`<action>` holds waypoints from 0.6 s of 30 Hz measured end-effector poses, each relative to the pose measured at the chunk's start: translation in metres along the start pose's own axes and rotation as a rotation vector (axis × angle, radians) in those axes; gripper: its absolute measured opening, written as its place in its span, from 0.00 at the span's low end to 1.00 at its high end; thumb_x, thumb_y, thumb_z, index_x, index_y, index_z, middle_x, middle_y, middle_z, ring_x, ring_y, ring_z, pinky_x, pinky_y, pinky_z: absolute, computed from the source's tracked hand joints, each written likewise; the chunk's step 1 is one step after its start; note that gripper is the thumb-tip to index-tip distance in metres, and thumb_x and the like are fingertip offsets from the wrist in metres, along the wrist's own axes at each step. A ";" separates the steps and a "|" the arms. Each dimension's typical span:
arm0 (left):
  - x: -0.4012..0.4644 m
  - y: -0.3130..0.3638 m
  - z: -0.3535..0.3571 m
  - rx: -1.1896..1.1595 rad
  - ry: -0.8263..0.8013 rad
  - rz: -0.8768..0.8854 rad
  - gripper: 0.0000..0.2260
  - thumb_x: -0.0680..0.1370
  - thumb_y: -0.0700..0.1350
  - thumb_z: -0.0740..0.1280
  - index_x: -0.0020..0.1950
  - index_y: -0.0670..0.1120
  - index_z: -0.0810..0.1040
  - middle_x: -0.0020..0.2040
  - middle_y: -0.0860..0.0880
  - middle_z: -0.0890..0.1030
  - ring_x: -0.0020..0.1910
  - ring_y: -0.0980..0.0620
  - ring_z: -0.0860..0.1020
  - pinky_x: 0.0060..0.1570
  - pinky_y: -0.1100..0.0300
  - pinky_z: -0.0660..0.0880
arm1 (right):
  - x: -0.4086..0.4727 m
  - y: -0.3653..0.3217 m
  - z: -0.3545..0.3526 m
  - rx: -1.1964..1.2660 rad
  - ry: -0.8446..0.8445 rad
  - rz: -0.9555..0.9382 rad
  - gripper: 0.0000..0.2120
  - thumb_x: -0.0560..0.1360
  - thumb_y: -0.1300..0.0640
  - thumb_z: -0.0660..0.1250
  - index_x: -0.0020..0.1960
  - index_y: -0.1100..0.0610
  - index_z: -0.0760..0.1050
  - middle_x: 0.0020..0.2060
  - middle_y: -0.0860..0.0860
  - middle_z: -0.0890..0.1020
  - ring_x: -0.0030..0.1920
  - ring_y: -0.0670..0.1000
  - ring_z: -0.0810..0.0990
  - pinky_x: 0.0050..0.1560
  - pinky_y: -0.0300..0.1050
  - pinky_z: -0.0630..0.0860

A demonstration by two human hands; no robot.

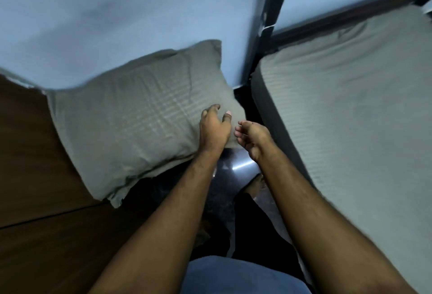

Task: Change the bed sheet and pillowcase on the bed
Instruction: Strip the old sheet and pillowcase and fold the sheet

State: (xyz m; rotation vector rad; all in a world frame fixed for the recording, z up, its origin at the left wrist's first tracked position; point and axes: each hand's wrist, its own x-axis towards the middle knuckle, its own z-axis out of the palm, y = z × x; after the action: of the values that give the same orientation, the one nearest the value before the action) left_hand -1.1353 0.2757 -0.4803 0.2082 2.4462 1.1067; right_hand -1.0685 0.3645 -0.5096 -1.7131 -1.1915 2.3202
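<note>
Reaching forward, both hands meet at the pillow's near right corner. The left hand [214, 127] lies on the pillow [140, 116] with fingers spread and bent onto the cloth, thumb out to the side; it touches the cover, though whether it has pinched any fabric I cannot tell. The right hand [251, 138] hangs just beside that corner, fingers loosely curled, holding nothing, and whether it touches the pillow is unclear.

From the hands the pillow stretches away toward 10 o'clock, its long axis running from roughly 8 o'clock to 2 o'clock. It rests partly on a brown surface [30, 153] at 9 o'clock, its lower edge hanging off, and its far edge leans against the blue wall [105, 13] at 12 o'clock. The left hand is the nearer one and is already on it.

The bed [350, 106] lies at 2 o'clock from the hands, covered with a grey striped sheet, across a dark strip of floor [236, 165]. Lifting the pillow would likely call for the right hand to take the same corner or the near edge.
</note>
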 end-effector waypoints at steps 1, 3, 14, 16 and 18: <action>0.003 0.014 0.005 0.000 -0.015 0.037 0.19 0.81 0.46 0.68 0.70 0.40 0.76 0.68 0.39 0.76 0.68 0.42 0.74 0.66 0.60 0.65 | -0.001 -0.013 -0.008 0.051 0.007 0.010 0.06 0.82 0.59 0.62 0.48 0.54 0.76 0.37 0.50 0.80 0.32 0.44 0.78 0.29 0.34 0.74; 0.009 0.036 0.018 -0.009 -0.043 0.070 0.17 0.81 0.47 0.68 0.67 0.41 0.78 0.65 0.39 0.79 0.65 0.42 0.76 0.66 0.56 0.69 | 0.000 -0.035 -0.023 0.117 0.020 0.013 0.08 0.83 0.57 0.62 0.47 0.53 0.77 0.37 0.49 0.80 0.33 0.44 0.79 0.29 0.34 0.74; 0.052 0.129 0.066 0.069 -0.226 0.145 0.11 0.82 0.46 0.68 0.57 0.41 0.83 0.53 0.44 0.85 0.52 0.49 0.81 0.49 0.63 0.71 | 0.026 -0.147 -0.101 0.195 0.102 -0.038 0.10 0.83 0.58 0.61 0.44 0.54 0.75 0.28 0.47 0.79 0.22 0.41 0.75 0.23 0.33 0.68; 0.065 0.148 0.070 0.051 -0.231 0.125 0.09 0.81 0.46 0.68 0.56 0.41 0.83 0.52 0.44 0.85 0.53 0.47 0.82 0.52 0.60 0.74 | 0.031 -0.169 -0.114 0.164 0.109 -0.037 0.11 0.83 0.58 0.61 0.43 0.54 0.74 0.30 0.48 0.78 0.26 0.43 0.74 0.26 0.34 0.67; 0.079 0.162 0.072 0.031 -0.228 0.121 0.09 0.81 0.46 0.68 0.56 0.42 0.83 0.52 0.44 0.85 0.54 0.45 0.82 0.57 0.55 0.76 | 0.035 -0.188 -0.122 0.157 0.086 -0.032 0.11 0.84 0.57 0.61 0.42 0.54 0.74 0.30 0.47 0.78 0.25 0.42 0.74 0.27 0.34 0.67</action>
State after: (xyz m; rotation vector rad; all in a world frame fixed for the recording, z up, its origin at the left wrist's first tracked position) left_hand -1.1802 0.4573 -0.4282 0.4715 2.2722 1.0337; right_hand -1.0579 0.5811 -0.4416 -1.7084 -0.9862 2.2305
